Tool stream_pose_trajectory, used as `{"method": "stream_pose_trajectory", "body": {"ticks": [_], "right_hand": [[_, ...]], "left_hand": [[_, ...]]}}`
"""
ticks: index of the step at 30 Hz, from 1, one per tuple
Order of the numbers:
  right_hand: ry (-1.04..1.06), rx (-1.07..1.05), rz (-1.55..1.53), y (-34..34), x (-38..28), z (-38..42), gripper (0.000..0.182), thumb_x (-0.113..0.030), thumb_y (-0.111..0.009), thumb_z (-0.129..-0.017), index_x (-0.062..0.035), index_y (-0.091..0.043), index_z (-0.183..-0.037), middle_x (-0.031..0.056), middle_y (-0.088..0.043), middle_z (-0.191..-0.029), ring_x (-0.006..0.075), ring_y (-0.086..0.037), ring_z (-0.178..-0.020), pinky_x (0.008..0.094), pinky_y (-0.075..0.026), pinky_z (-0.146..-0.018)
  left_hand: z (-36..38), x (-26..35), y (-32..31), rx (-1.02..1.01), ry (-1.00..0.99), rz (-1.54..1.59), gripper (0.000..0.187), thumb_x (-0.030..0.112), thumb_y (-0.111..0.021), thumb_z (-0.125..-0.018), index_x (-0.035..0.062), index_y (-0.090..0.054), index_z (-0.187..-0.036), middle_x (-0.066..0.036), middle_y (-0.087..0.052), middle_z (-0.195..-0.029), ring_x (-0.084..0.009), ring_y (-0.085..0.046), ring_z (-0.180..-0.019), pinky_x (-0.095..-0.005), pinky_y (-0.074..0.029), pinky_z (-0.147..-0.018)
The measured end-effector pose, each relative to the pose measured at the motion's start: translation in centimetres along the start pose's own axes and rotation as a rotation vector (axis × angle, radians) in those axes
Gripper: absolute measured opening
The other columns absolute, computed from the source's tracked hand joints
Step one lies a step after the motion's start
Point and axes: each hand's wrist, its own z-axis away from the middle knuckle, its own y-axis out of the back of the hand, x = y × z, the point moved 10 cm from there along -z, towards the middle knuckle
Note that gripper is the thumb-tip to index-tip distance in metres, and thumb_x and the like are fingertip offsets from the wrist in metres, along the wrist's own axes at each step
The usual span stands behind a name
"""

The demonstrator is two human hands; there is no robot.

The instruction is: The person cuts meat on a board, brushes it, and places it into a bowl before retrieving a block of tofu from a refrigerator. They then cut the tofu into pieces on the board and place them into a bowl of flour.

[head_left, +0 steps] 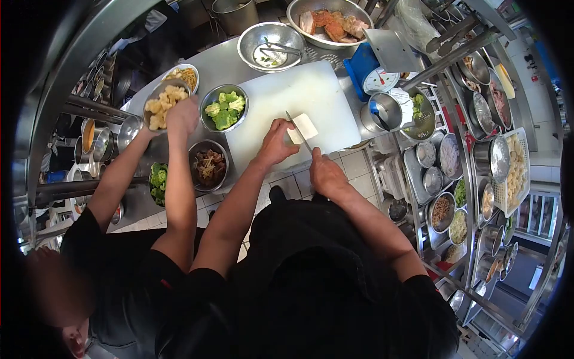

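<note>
On the white cutting board lies a pale, tofu-like block, near the board's front edge. My right hand is wrapped round the handle of a knife, whose blade stands along the left part of the block. My left hand is beside the block on its left, fingers bent close to the blade and block; what they press on is partly hidden. A bowl of broccoli stands left of the board, and a bowl of dark meat sits nearer the front.
At the left a co-worker's hands hold a bowl of cauliflower beside a plate of noodles. Behind the board are a metal bowl, a bowl of raw meat and a scale. Shelves with bowls stand right.
</note>
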Motion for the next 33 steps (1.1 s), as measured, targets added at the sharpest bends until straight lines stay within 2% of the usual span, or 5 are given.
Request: {"method": "stream_pose_trajectory", "body": {"ticks": [5, 10, 18, 26, 33], "right_hand": [[0.017, -0.017, -0.061, -4.3, 1.8, -2.4, 0.027, -0.005, -0.040, -0.092, 0.0043, -0.041, -0.117, 0.0339, -0.059, -0.104, 0.0482, -0.063, -0.095, 0.0524, -0.052, -0.083], [-0.015, -0.008, -0.072, -4.5, 2.2, -2.7, 0.028, -0.006, -0.040, -0.092, 0.0036, -0.038, -0.119, 0.0343, -0.058, -0.105, 0.0480, -0.062, -0.096, 0.0527, -0.052, -0.083], [0.019, 0.065, -0.196, -1.5, 0.3, -1.3, 0.023, -0.004, -0.045, -0.090, 0.0024, -0.039, -0.111, 0.0328, -0.058, -0.105, 0.0495, -0.062, -0.094, 0.0549, -0.051, -0.081], [-0.007, 0.173, -0.236, 2.7, 2.4, 1.3, 0.021, -0.010, -0.047, -0.092, 0.0025, -0.040, -0.108, 0.0321, -0.059, -0.098, 0.0501, -0.062, -0.088, 0.0564, -0.050, -0.078], [0.007, 0.135, -0.205, 1.8, 2.8, 1.2, 0.022, -0.011, -0.048, -0.093, 0.0020, -0.040, -0.109, 0.0314, -0.060, -0.098, 0.0480, -0.063, -0.089, 0.0547, -0.051, -0.078]], "left_hand": [[-0.1, 0.0, 0.2, -0.004, 0.019, 0.013, 0.055, 0.015, -0.080, -0.066, 0.0090, -0.051, -0.112, -0.015, -0.048, -0.123, -0.0338, -0.050, -0.118, -0.0404, -0.044, -0.100], [0.1, 0.0, 0.1, 0.007, 0.022, -0.010, 0.055, 0.014, -0.080, -0.065, 0.0086, -0.051, -0.111, -0.016, -0.049, -0.122, -0.0337, -0.050, -0.118, -0.0409, -0.044, -0.099], [-0.4, -0.8, -0.4, -0.016, 0.065, -0.026, 0.059, 0.012, -0.081, -0.063, 0.0089, -0.049, -0.113, -0.015, -0.048, -0.123, -0.0339, -0.050, -0.118, -0.0413, -0.044, -0.100], [-0.8, 2.6, -0.4, 0.050, -0.035, -0.144, 0.067, 0.013, -0.081, -0.065, 0.0089, -0.045, -0.122, -0.023, -0.037, -0.142, -0.0414, -0.041, -0.130, -0.0432, -0.040, -0.107], [-2.2, 1.8, -1.9, -0.027, -0.049, -0.119, 0.058, 0.016, -0.081, -0.066, 0.0080, -0.049, -0.113, -0.017, -0.043, -0.132, -0.0363, -0.047, -0.123, -0.0414, -0.043, -0.102]]}}
